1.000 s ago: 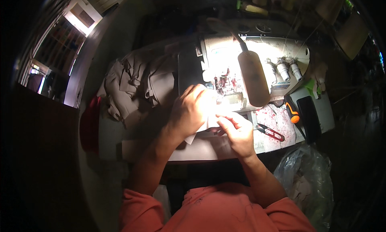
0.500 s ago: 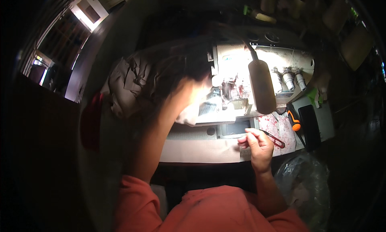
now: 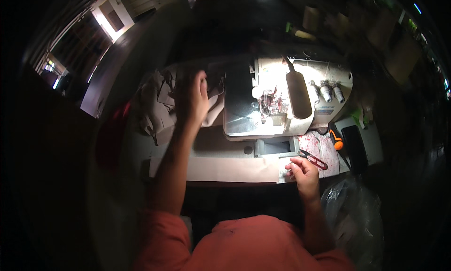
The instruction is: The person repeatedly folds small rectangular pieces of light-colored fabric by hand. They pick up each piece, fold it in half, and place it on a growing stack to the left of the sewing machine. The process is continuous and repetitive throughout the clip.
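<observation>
My left hand (image 3: 193, 102) is over a crumpled heap of pale fabric (image 3: 157, 109) left of the sewing machine (image 3: 277, 113). Its fingers point away from me and look stretched out, slightly blurred. Beside that hand, a fold of the cloth rises toward the machine's smooth, dark plate (image 3: 240, 111). At the table's front edge, my right hand (image 3: 304, 174) has its thumb and fingertips pinched together; whatever is between them is too small to make out. Thread snips (image 3: 314, 161) with a red handle lie just beyond it.
A lamp (image 3: 299, 95) hangs over the machine, with several tension knobs (image 3: 326, 91) to its right. An orange-handled tool (image 3: 337, 140) and a black phone-like slab (image 3: 354, 149) lie at right. Below them hangs a clear plastic bag (image 3: 352, 214). A beige strip (image 3: 230, 169) runs along the front edge.
My left hand has moved left from beside the needle area to the heap, and the pale cloth has come off the machine plate. My right hand stays pinched in nearly the same place.
</observation>
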